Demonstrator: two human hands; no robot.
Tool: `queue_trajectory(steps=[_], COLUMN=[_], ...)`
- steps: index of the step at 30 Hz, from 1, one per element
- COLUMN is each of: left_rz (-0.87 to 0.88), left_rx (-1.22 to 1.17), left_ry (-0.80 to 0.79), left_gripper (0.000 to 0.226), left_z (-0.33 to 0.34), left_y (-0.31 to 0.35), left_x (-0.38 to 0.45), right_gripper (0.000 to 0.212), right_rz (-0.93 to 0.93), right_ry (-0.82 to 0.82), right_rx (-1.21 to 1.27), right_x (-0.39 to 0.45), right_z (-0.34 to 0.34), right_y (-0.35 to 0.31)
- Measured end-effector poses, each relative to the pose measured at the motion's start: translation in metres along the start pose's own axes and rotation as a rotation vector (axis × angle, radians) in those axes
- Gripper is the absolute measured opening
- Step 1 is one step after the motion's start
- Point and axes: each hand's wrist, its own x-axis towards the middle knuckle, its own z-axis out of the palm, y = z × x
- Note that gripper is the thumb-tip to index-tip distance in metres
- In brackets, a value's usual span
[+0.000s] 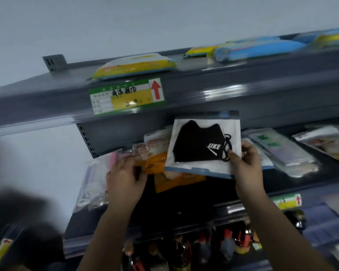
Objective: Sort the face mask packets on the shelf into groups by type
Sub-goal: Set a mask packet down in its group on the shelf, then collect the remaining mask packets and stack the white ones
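My right hand [246, 165] pinches the right edge of a clear packet holding a black face mask [200, 143] with a white logo, lifted above the dark shelf [184, 204]. My left hand [123, 178] grips orange-and-white mask packets [157, 155] at the shelf's middle. Pale pink and white packets [94, 182] lie at the shelf's left end. Grey-white packets with green print [282, 153] lie to the right, with more mixed packets [325, 141] beyond them.
The upper shelf [223, 85] carries a yellow wipes pack [135, 66] and blue and yellow packs [258, 46], with a green-yellow price label [125, 96] on its front. Bottles [204, 249] stand on the shelf below. A white wall is at the left.
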Motion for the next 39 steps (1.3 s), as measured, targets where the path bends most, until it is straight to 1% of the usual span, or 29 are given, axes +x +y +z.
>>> queue_trajectory(steps=[4, 6, 7, 9, 11, 16, 18, 21, 22, 24, 27, 28, 30, 34, 37, 39], left_rz=[0.155, 0.221, 0.266, 0.331, 0.351, 0.415, 0.416, 0.368, 0.357, 0.325, 0.279, 0.266, 0.225, 0.182, 0.173, 0.163], left_rx=[0.125, 0.198, 0.231, 0.257, 0.287, 0.417, 0.510, 0.602, 0.643, 0.681, 0.606, 0.578, 0.594, 0.573, 0.589, 0.548], left_ry=[-0.115, -0.134, -0.119, -0.086, -0.125, -0.171, -0.213, -0.303, -0.313, -0.279, -0.275, -0.248, -0.199, -0.201, -0.211, -0.243], left_gripper=[0.049, 0.050, 0.049, 0.045, 0.044, 0.058, 0.060, 0.066, 0.069, 0.071, 0.067, 0.064, 0.056, 0.050, 0.054, 0.057], left_z=[0.038, 0.057, 0.066, 0.083, 0.097, 0.123, 0.133, 0.143, 0.145, 0.147, 0.153, 0.154, 0.153, 0.154, 0.156, 0.153], left_y=[0.040, 0.058, 0.067, 0.082, 0.095, 0.120, 0.123, 0.125, 0.127, 0.130, 0.128, 0.128, 0.129, 0.131, 0.129, 0.133], left_x=[0.002, 0.001, 0.002, 0.005, 0.008, 0.022, 0.031, 0.039, 0.041, 0.043, 0.045, 0.045, 0.047, 0.049, 0.047, 0.044], right_gripper=[0.027, 0.026, 0.025, 0.026, 0.028, 0.021, 0.024, 0.027, 0.026, 0.028, 0.033, 0.033, 0.033, 0.039, 0.038, 0.043], right_rz=[-0.013, -0.025, -0.023, -0.010, 0.010, 0.089, 0.129, 0.167, 0.170, 0.167, 0.166, 0.159, 0.146, 0.146, 0.087, 0.014], right_ry=[0.090, 0.120, 0.126, 0.114, 0.091, 0.020, 0.010, -0.027, -0.046, -0.095, -0.154, -0.169, -0.201, -0.273, -0.357, -0.411], right_rx=[-0.005, -0.045, -0.077, -0.138, -0.202, -0.295, -0.330, -0.391, -0.432, -0.490, -0.551, -0.569, -0.610, -0.707, -0.887, -1.023], right_x=[0.025, 0.038, 0.044, 0.055, 0.066, 0.091, 0.102, 0.117, 0.122, 0.129, 0.139, 0.142, 0.147, 0.158, 0.165, 0.166], right_z=[-0.037, -0.055, -0.064, -0.081, -0.096, -0.126, -0.135, -0.144, -0.145, -0.145, -0.139, -0.137, -0.130, -0.114, -0.102, -0.097], right_y=[-0.010, -0.013, -0.015, -0.020, -0.022, -0.020, -0.020, -0.017, -0.015, -0.011, -0.003, 0.001, 0.007, 0.022, 0.028, 0.025])
